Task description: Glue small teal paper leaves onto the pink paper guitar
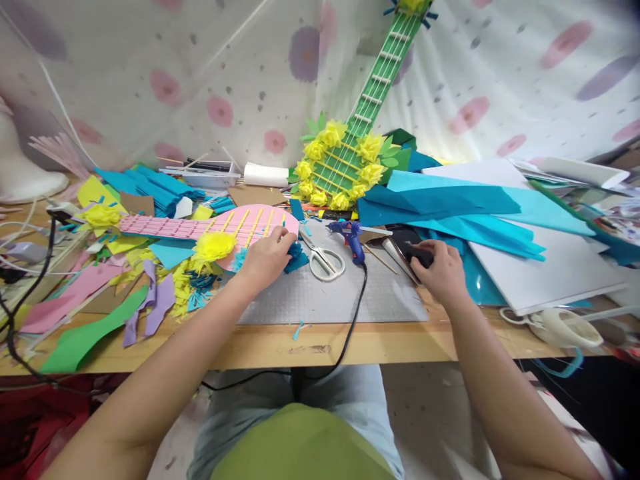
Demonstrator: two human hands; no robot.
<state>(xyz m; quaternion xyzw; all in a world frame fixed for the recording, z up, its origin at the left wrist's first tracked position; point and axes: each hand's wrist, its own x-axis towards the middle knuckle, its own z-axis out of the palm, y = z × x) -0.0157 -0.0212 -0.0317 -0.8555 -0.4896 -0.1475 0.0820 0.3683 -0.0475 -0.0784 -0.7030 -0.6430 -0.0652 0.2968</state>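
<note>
A pink paper guitar (245,212) with yellow strips and a yellow paper flower (215,247) lies on the grey cutting mat (325,303). Over its lower right part is my left hand (270,257), fingers curled together beside blue paper petals (297,258); whatever sits under the fingertips is hidden. My right hand (443,267) is closed around a small dark object (421,255) at the mat's right edge, its kind unclear. Between the hands lie white-handled scissors (326,262) and a blue hot glue gun (351,239), with its cord running off the table's front.
A green paper guitar (367,110) with yellow flowers leans against the patterned curtain. Blue crepe paper (435,205) and white sheets (545,277) cover the right side, near a white cup (567,327). Paper scraps (100,327) and cables crowd the left. A tray (205,172) stands behind.
</note>
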